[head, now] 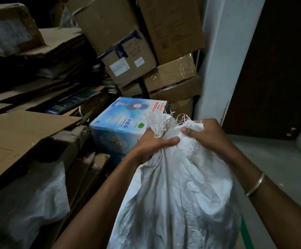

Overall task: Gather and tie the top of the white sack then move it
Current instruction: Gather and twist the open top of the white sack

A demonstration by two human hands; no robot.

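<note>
A full white woven sack (178, 200) stands in front of me, its frayed top bunched up between my hands. My left hand (151, 144) grips one gathered tuft of the sack's mouth on the left. My right hand (205, 133) holds the other tuft on the right, a metal bangle on that wrist. The two tufts nearly meet between my hands. Loose threads stick up from the frayed edge. I cannot tell whether a knot is formed.
A blue table-fan box (122, 123) sits just behind the sack. Stacked cardboard boxes (146, 51) lean against a white pillar (221, 69). Flat cardboard sheets (17, 133) pile up at left over another white sack (38, 198). A grey floor (280, 168) shows at right.
</note>
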